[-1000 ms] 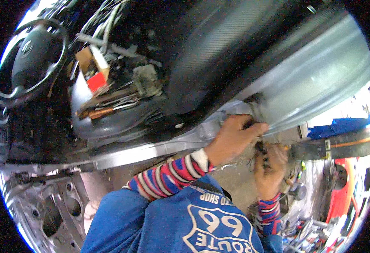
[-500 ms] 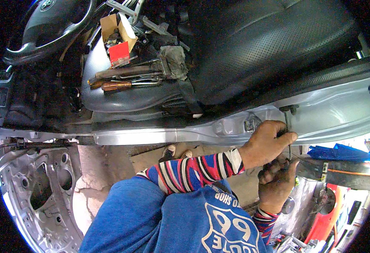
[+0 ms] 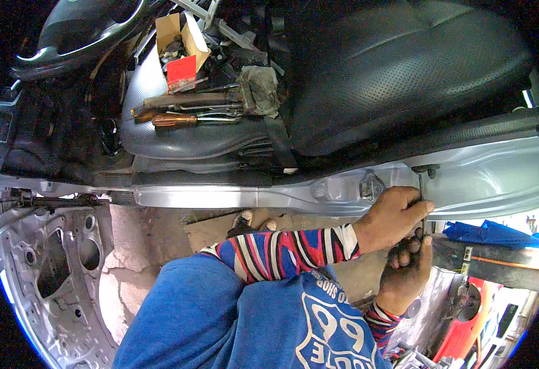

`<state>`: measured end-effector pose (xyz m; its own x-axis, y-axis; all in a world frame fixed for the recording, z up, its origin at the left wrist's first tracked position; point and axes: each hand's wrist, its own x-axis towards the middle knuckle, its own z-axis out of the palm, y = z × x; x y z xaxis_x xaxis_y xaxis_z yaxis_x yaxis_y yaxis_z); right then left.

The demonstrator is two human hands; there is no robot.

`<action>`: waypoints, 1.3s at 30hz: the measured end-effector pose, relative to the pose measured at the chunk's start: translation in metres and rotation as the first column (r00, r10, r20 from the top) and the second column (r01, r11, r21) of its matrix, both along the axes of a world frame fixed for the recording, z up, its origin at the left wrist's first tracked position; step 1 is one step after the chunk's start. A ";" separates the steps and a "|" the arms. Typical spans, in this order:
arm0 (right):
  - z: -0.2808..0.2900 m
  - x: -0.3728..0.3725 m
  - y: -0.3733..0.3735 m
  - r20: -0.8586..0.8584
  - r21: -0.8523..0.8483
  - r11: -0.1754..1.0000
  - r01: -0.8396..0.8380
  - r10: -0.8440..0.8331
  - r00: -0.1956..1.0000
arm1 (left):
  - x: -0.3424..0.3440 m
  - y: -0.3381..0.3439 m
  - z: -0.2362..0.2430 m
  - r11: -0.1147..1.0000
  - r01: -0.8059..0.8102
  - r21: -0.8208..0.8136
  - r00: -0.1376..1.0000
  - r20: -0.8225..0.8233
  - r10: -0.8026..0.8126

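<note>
With both hands close together, the left hand [image 3: 387,216] pinches the thin rod [image 3: 422,183] between thumb and fingers; the right hand [image 3: 408,270], nearer the torso, is curled round its near end. Rod's long axis runs straight away from the person, along the left fingertips' right side, up to a dark piece [image 3: 426,168] at the silver frame [image 3: 484,178]. Can't tell whether those 2 are joined. Right fingers hide the near tip. Beyond: front seat [image 3: 202,147] with screwdriver [image 3: 174,120] and box [image 3: 189,46]; bare door [image 3: 66,301] at left; blue sheet [image 3: 491,235] at right. Wheel [image 3: 85,27] cut off; lower-right clutter [image 3: 408,360] unclear.
</note>
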<state>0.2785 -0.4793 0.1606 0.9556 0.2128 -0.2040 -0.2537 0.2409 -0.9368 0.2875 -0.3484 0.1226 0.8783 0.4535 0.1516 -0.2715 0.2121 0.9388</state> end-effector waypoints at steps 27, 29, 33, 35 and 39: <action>0.019 0.010 -0.020 -0.064 -0.123 0.942 -0.314 0.308 0.949 | -0.011 0.015 0.017 0.912 0.310 -0.268 0.936 -0.084 -0.343; 0.019 0.012 -0.018 0.195 -0.470 0.861 -0.193 0.314 0.929 | -0.012 0.017 0.018 0.905 0.306 -0.296 0.933 -0.096 -0.347; 0.022 0.023 -0.017 0.673 -0.739 0.541 0.401 0.589 0.447 | -0.016 0.020 0.020 0.913 0.318 -0.255 0.927 -0.120 -0.356; 0.024 0.027 -0.019 0.696 -0.695 0.526 0.490 0.664 0.275 | -0.018 0.019 0.022 0.911 0.318 -0.263 0.922 -0.138 -0.362; 0.016 0.019 -0.020 0.741 -0.661 0.639 0.393 0.475 0.474 | -0.015 0.016 0.025 0.901 0.300 -0.313 0.934 -0.092 -0.344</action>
<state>0.2975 -0.4994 0.1763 0.6975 0.4669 0.5436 0.7125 -0.5334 -0.4560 0.2723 -0.3320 0.1472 0.9859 0.1468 -0.0799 -0.0108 0.5331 0.8460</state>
